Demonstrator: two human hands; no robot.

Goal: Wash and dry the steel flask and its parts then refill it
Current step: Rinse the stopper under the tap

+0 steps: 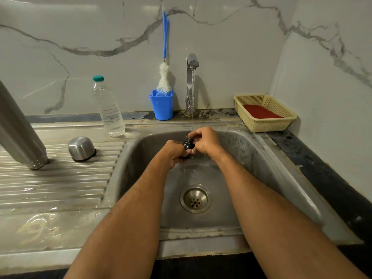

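Washing half done: both hands, left hand (174, 153) and right hand (204, 140), clamp small black flask stopper (188, 144) under tap (192, 62) stream; inverted steel flask body (19, 127) and steel cup lid (81, 148) drain left of tap; drying, refill remain.

Blue cup (162, 107) and brush handle (165, 35), green bottle cap (98, 78), cream basket (265, 113) with red cloth (260, 111), grey-veined white wall (100, 37)

One head cam, wide-angle, looks fwd and down from above the sink (261, 158), close over both forearms. Faces the back wall (100, 37); tap (190, 81) centre, drainboard (56, 178) on the left, counter corner on the right.
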